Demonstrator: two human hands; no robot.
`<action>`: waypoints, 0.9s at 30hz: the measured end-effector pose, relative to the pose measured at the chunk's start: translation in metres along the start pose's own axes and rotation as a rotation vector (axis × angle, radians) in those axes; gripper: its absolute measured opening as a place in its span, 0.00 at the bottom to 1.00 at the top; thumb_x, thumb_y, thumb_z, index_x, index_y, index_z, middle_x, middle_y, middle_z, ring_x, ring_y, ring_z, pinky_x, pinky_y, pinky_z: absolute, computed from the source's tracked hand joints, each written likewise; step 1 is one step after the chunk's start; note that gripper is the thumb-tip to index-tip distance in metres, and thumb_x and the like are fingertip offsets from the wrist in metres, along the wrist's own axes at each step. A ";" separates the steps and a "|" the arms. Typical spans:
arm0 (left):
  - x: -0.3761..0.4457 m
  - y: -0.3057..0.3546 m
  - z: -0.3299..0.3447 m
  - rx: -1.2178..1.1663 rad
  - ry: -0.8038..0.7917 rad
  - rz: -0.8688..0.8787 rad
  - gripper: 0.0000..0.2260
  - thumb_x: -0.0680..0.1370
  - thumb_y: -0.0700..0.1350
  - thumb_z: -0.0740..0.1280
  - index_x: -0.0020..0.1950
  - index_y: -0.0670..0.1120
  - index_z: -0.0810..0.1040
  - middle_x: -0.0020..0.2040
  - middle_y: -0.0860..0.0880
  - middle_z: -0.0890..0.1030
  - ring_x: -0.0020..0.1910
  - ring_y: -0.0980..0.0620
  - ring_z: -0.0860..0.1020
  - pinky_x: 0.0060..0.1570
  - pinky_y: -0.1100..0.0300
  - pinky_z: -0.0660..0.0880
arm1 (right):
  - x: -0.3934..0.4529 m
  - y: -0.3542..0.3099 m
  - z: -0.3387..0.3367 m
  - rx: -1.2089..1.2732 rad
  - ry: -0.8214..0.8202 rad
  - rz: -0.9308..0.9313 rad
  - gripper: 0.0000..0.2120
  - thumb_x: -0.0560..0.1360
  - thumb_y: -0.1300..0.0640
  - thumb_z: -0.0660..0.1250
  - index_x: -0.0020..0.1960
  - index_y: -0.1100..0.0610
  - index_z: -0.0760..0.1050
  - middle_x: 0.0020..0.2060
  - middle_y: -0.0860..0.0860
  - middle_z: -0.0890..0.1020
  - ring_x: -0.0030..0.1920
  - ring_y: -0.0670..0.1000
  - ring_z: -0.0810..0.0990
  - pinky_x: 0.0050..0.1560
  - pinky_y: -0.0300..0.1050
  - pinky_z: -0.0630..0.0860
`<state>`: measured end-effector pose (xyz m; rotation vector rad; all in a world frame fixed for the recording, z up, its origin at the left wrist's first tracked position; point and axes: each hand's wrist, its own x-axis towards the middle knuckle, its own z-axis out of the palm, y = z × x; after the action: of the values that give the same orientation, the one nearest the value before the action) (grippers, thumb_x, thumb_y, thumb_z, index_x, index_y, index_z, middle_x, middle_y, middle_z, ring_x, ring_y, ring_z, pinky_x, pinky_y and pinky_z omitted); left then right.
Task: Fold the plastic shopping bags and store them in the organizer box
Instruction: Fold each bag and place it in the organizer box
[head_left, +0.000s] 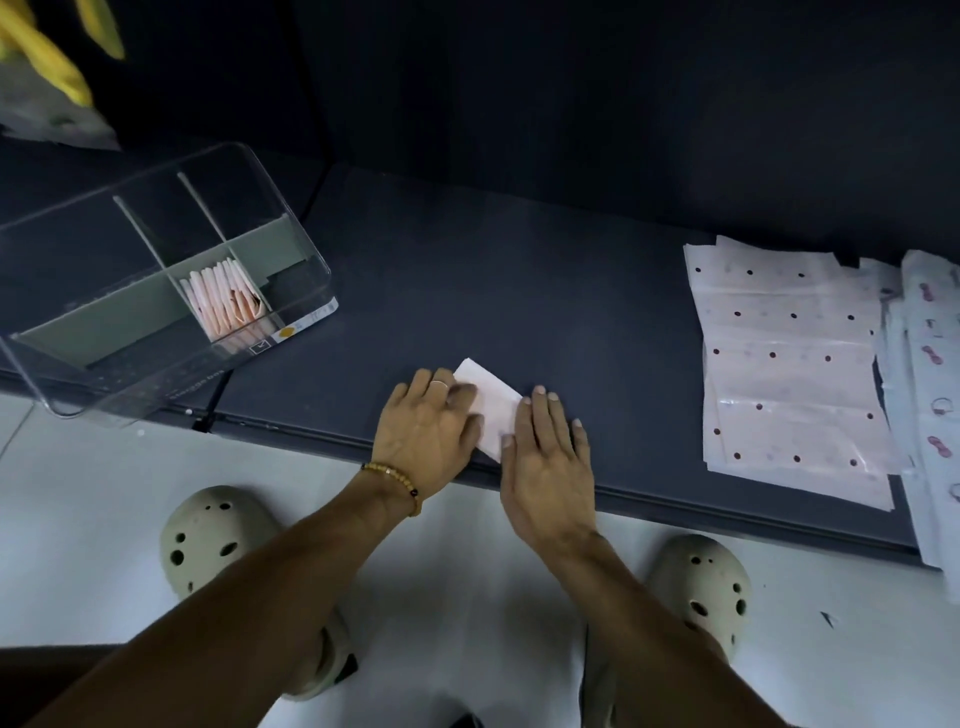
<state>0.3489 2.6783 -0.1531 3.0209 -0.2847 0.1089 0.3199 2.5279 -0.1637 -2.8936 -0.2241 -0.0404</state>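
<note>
Our left hand (426, 431), right hand (548, 457): fingers flat, pressing folded bag (491, 410). Left: organizer box (291, 208) holding folded bags (226, 301). Right: unfolded bag stack (784, 364).

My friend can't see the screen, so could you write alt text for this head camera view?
Seen from above, a left hand and a right hand press flat on a small folded bag at the near edge of a dark table. A clear organizer box at left holds folded bags; unfolded spotted bags lie stacked at right.
</note>
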 end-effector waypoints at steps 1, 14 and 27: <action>-0.002 0.000 0.000 0.001 0.006 0.002 0.13 0.73 0.49 0.68 0.53 0.43 0.80 0.49 0.43 0.79 0.46 0.43 0.76 0.43 0.50 0.74 | -0.003 0.001 0.004 0.005 -0.029 0.018 0.23 0.81 0.54 0.57 0.73 0.64 0.65 0.74 0.59 0.64 0.75 0.56 0.61 0.73 0.59 0.57; 0.020 -0.020 0.016 -0.101 -0.245 0.401 0.24 0.82 0.45 0.51 0.78 0.46 0.48 0.78 0.52 0.47 0.76 0.56 0.43 0.74 0.61 0.39 | -0.002 0.008 0.008 -0.016 -0.117 0.009 0.28 0.82 0.48 0.51 0.77 0.62 0.56 0.77 0.57 0.55 0.78 0.54 0.51 0.75 0.55 0.46; 0.036 -0.036 -0.001 -0.234 -0.199 0.158 0.25 0.80 0.45 0.57 0.77 0.47 0.56 0.77 0.50 0.58 0.76 0.52 0.55 0.73 0.58 0.50 | 0.000 0.010 0.001 0.023 -0.167 -0.019 0.29 0.83 0.47 0.49 0.78 0.60 0.51 0.78 0.55 0.50 0.78 0.53 0.46 0.75 0.53 0.39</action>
<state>0.3910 2.7070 -0.1526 2.7749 -0.5145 -0.1995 0.3213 2.5181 -0.1673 -2.8731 -0.2797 0.2002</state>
